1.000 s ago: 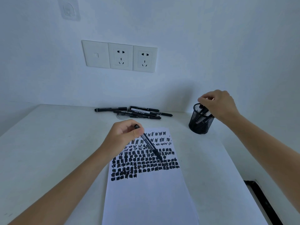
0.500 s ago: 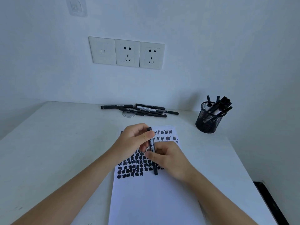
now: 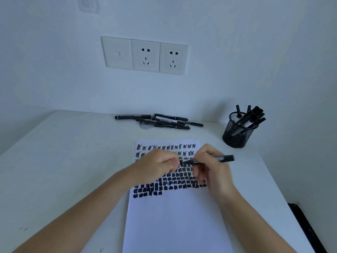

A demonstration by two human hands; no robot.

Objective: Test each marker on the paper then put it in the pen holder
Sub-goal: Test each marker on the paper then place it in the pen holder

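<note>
White counter (image 3: 63, 161) under a pale wall carried everything. Above the paper (image 3: 173, 225) one marker (image 3: 224, 158) was held almost level: the right hand (image 3: 213, 170) grasped its barrel, and the left hand (image 3: 158, 167) pinched its other end, probably the cap. I judge that a sudden pull could send the cap rolling off the counter, or bring the tip against the fingers and stain them. Near the right edge the mesh pen holder (image 3: 237, 137) stood upright with several stored markers (image 3: 254, 114) leaning inside; the loose markers (image 3: 164, 120) lay by the wall
</note>
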